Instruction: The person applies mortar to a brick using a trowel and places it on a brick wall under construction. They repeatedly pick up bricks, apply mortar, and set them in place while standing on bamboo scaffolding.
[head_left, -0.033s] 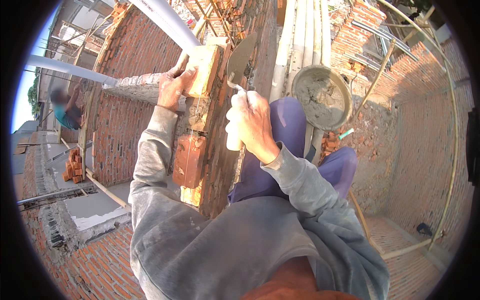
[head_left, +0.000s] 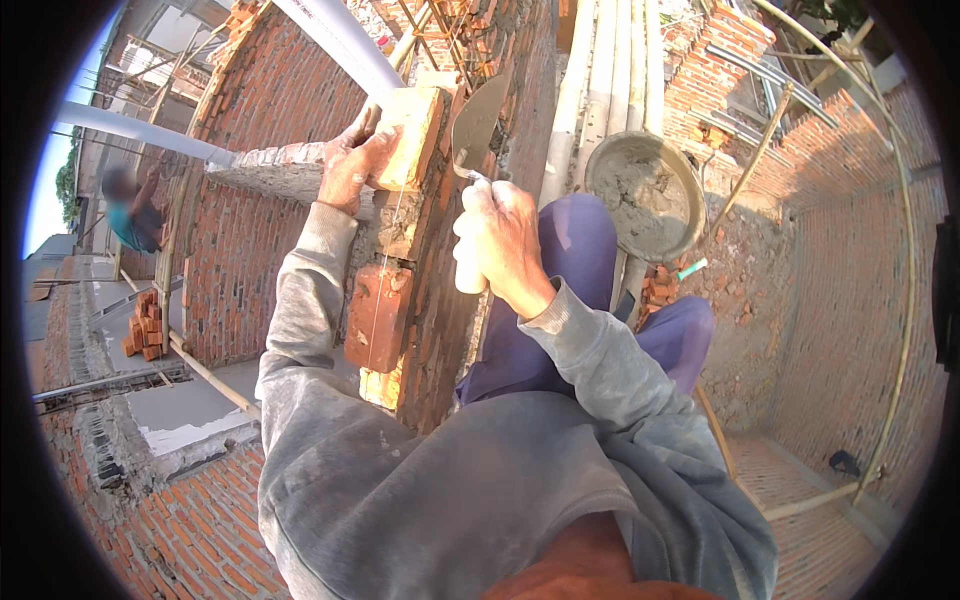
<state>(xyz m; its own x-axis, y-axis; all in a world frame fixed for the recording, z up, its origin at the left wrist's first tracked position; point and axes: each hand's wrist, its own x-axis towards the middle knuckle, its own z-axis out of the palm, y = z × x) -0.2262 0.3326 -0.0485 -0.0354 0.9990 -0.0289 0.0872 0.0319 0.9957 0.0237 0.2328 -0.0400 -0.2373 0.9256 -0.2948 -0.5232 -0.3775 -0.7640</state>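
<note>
My left hand (head_left: 350, 170) is closed on the left side of a sunlit orange brick (head_left: 412, 135) that sits on top of the narrow brick wall. Some of its fingers are hidden behind the brick. My right hand (head_left: 503, 240) is wrapped round the pale handle of a trowel (head_left: 478, 125), whose grey blade points away from me, just right of that brick. Nearer to me on the same wall lies a red brick (head_left: 378, 318), apart from the first, with mortar (head_left: 398, 232) in the gap between. A thin string (head_left: 393, 210) runs along the bricks.
A round tub (head_left: 596, 222) of wet mortar stands right of my knee, beside several long pale pipes (head_left: 592, 90). White pipes (head_left: 340, 45) cross at the upper left. Bamboo poles (head_left: 215, 380) and stacked bricks (head_left: 147, 325) lie lower left, where another person (head_left: 133, 220) crouches.
</note>
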